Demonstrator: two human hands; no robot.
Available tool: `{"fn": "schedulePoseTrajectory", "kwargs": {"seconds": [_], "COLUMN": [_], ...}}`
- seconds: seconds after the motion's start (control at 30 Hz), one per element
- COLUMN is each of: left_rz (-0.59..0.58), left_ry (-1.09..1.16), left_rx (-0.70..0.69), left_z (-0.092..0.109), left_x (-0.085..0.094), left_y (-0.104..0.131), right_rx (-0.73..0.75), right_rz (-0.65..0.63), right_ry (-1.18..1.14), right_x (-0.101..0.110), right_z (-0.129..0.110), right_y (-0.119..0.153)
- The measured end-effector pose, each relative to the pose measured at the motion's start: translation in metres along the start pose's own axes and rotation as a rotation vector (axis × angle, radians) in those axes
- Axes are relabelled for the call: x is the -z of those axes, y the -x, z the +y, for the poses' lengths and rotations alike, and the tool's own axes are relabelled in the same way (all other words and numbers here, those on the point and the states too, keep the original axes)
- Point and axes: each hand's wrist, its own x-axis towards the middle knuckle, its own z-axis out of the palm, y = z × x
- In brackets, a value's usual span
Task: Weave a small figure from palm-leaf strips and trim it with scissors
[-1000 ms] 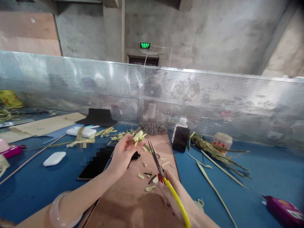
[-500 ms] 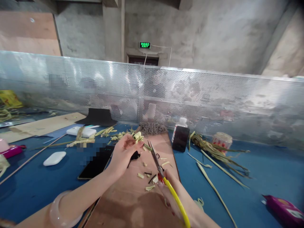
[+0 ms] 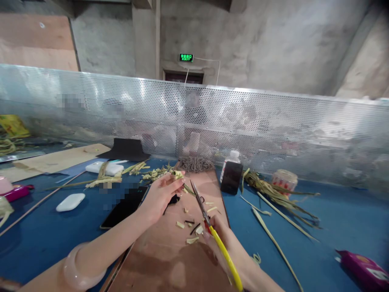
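Between the fingertips of my left hand (image 3: 162, 196) is a small pale-green rolled piece of plant fibre (image 3: 178, 174), its far side partly covered by the fingers. A thin green strip (image 3: 189, 189) reaches from those fingers toward the scissors. My right hand (image 3: 223, 239) grips yellow-handled scissors (image 3: 221, 248), blades pointing up and away, nearly together. The blade tips lie just right of the left fingertips. Below, pale and dark clippings (image 3: 192, 240) are scattered over a brown board (image 3: 164, 259).
Left are a black phone (image 3: 124, 209), a white earbud case (image 3: 70, 202) and leaf scraps. Right stand a white bottle (image 3: 234, 154) behind a dark block, dried leaves (image 3: 267, 188) and a purple packet (image 3: 363, 267). A perforated metal screen (image 3: 273, 121) crosses behind.
My left hand has turned slightly, so its fingers cover more of the rolled piece. The scissors have barely moved, with their blades a little closer together.
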Motion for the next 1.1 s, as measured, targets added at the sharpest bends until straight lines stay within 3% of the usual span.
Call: {"fn": "schedulePoseTrajectory", "kwargs": {"seconds": [0.13, 0.23, 0.37, 0.8, 1.1], "left_rz": [-0.056, -0.065, -0.096, -0.068, -0.061], "left_ry": [0.086, 0.104, 0.079, 0.022, 0.174], "left_rx": [0.074, 0.087, 0.062, 0.014, 0.055], "left_z": [-0.003, -0.003, -0.001, 0.002, 0.001], "left_x": [0.005, 0.006, 0.003, -0.001, -0.005], "left_y": [-0.004, -0.005, -0.002, 0.001, 0.002], "right_rx": [0.002, 0.051, 0.105, 0.247, 0.180], "right_rz": [-0.027, 0.059, 0.168, 0.306, 0.275], "right_ry": [0.271, 0.512, 0.669, 0.822, 0.834], "right_x": [0.007, 0.011, 0.016, 0.022, 0.020], "right_z": [-0.001, 0.000, 0.002, -0.001, 0.002], "right_y": [0.003, 0.004, 0.002, 0.002, 0.001]}}
